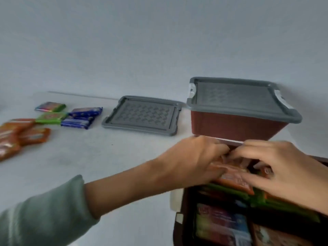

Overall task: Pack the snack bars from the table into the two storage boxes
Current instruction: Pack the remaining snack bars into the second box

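Observation:
An open dark-brown storage box point(182, 219) sits at the lower right, holding several green, orange and multicoloured snack bars. My left hand point(191, 160) and my right hand point(284, 173) both reach into its far end, fingers on an orange snack bar point(234, 176) lying on top of the stack. A second brown storage box point(230, 126) stands behind it with a grey lid point(237, 96) on. Loose snack bars remain at the far left of the table: orange bars point(21, 135), green bars point(50, 118) and blue bars point(83, 116).
A loose grey lid point(143, 116) lies flat on the white table point(106, 157) between the loose bars and the closed box. A plain pale wall rises behind. My left forearm in a green sleeve point(40, 217) crosses the table's front.

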`<state>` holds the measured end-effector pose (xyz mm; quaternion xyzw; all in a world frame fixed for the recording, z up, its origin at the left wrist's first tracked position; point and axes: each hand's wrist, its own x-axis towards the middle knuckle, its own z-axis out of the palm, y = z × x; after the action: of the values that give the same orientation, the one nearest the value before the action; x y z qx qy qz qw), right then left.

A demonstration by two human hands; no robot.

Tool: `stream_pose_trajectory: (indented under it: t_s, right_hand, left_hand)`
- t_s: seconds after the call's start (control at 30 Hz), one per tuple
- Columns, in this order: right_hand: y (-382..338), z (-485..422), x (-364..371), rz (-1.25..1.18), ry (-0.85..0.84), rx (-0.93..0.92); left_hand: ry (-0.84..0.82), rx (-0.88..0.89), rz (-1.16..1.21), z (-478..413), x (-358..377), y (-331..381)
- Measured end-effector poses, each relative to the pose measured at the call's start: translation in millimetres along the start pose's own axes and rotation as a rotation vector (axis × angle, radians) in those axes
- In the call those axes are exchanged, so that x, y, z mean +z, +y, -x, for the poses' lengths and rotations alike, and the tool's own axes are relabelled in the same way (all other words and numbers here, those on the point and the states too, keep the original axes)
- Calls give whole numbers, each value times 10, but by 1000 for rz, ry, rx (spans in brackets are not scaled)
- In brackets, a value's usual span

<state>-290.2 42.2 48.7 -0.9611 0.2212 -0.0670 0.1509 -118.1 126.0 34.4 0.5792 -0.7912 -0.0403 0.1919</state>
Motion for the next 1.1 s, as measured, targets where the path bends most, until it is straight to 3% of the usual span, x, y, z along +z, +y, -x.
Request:
stream_pose_trajectory:
  t_s: [0.23,0.33,0.47,0.6,0.83,1.0,1.1]
  right_hand:
    - [-935,-1629,217,-68,132,-288]
    - [-1397,-2442,492,-74,120,-392]
    - [-1898,-3468,942,5,73,-397]
    - [-2096,-4216,1500,-38,-43,-308]
    - [-1875,-4929,2161,-45,-270,-207]
    - [-1791,-5096,2366,-30,-396,-221]
    - [-1788,-5129,2396,-61,-384,-258]
  left_hand:
    - [218,-384,-209,851,-970,-1313]
    - [197,-541,-217,1364,-1317,-2054]
    - [208,-762,-107,1964,-1564,-3107]
    - [29,-930,-30,2357,-1555,-3956]
    - [-126,-957,70,2826,-1257,-4827]
    - [-99,-848,17,2853,-1123,-4999]
    - [-107,-797,6,2821,-1093,-5017]
